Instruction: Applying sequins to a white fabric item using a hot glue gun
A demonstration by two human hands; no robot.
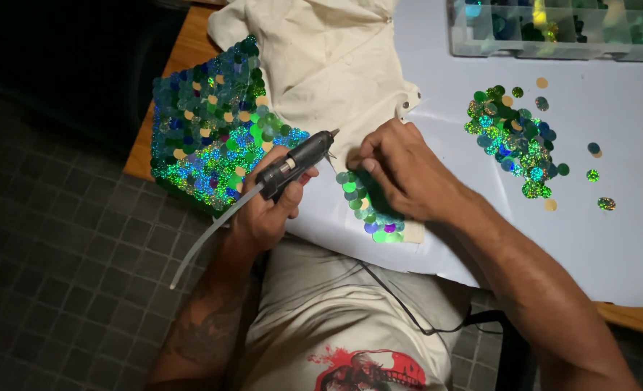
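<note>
My left hand (267, 210) gripped the black hot-glue gun (298, 164), nozzle aimed toward two o'clock; I judged it light, rigid, best held by its handle. My right hand (401, 174) pinched small, slippery green sequins (365, 206) onto soft cream fabric (328, 65) on the counter (184, 51).

packages: clear plastic compartment box (553, 32) | place: top right, on the white sheet | contents: blue, green sequins | labels, signs, screens: none seen

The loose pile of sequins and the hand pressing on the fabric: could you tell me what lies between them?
In the head view, only bare white table covering separates the loose sequin pile from the right hand.
</note>
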